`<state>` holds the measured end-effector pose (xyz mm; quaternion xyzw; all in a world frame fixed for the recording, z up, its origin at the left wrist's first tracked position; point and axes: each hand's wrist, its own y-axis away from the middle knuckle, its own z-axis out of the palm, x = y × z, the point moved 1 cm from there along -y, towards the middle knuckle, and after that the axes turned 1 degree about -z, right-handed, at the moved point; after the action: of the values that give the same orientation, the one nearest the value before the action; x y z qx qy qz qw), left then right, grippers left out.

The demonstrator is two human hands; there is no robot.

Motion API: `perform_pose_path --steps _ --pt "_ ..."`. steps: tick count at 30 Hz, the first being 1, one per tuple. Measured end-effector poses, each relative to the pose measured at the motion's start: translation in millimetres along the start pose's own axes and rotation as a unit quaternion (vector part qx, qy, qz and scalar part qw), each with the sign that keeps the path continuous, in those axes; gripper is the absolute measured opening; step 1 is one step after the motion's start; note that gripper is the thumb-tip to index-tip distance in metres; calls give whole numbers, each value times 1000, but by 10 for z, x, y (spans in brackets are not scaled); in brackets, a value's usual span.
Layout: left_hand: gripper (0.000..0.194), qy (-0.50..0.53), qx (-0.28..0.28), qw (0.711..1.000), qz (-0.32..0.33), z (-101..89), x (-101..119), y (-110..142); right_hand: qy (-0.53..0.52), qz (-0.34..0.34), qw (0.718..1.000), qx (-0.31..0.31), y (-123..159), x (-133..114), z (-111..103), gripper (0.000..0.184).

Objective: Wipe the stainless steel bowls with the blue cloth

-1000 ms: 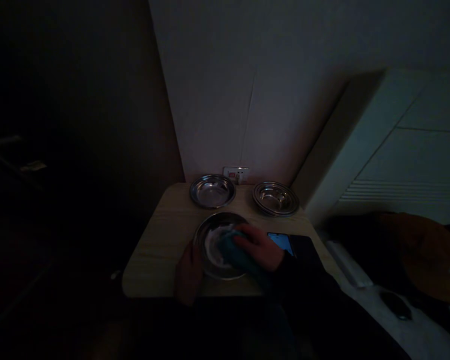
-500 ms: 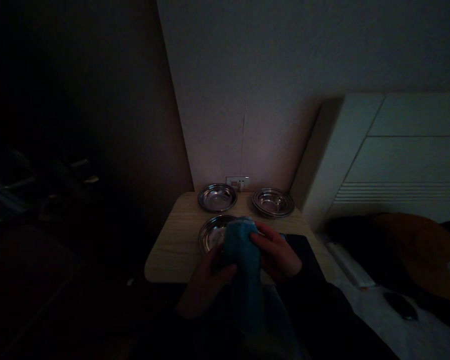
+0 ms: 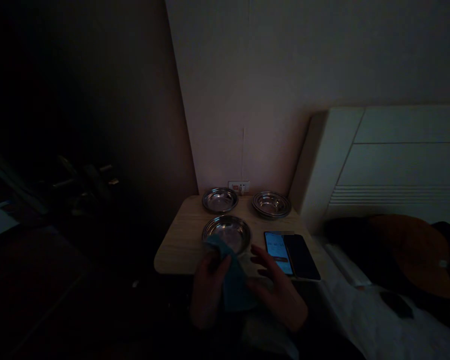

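A blue-green cloth [image 3: 237, 287] hangs from my left hand [image 3: 209, 285], whose thumb and fingers pinch its upper part. My right hand [image 3: 279, 295] is just right of the cloth with its fingers spread; whether its lower fingers touch the cloth is hard to tell in the dim light. Beyond the hands lies a shiny metal dish [image 3: 230, 227], its near left rim partly hidden by the cloth. Behind it on the table sit another metal dish [image 3: 220, 200] at left and a stack of metal dishes [image 3: 271, 204] at right.
On the small wooden table [image 3: 176, 245], a lit phone [image 3: 279, 252] lies beside a dark flat panel [image 3: 303, 256], perhaps its cover. A wall socket [image 3: 239, 187] is behind the dishes. To the right are a pale headboard [image 3: 397, 165], an orange cap [image 3: 412, 250] and a dark oval object [image 3: 396, 304] on bedding.
My right hand has come off the upper part of the cloth and opened. The cloth has dropped lower and folds over my left hand, uncovering more of the near dish and the phone.
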<state>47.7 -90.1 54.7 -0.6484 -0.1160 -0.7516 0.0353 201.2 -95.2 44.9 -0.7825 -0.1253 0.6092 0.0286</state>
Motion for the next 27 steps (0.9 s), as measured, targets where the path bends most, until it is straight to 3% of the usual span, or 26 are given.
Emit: perform_pose_path --steps 3,7,10,16,21,27 --pt "38 36 -31 999 -7 90 -54 70 65 -45 995 -58 91 -70 70 59" --pt "36 77 -61 995 -6 117 -101 118 81 -36 995 -41 104 -100 84 39" --pt "35 85 -79 993 -5 97 -118 98 71 -33 996 -44 79 -74 72 35" --pt "41 75 -89 993 -5 104 1 -107 41 -34 998 -14 -143 -110 27 31" --pt "32 41 -67 997 22 130 119 -320 32 -41 996 -68 -375 -149 83 35" --pt "23 19 -58 997 54 78 164 -498 21 -49 996 -69 -604 -83 184 22"
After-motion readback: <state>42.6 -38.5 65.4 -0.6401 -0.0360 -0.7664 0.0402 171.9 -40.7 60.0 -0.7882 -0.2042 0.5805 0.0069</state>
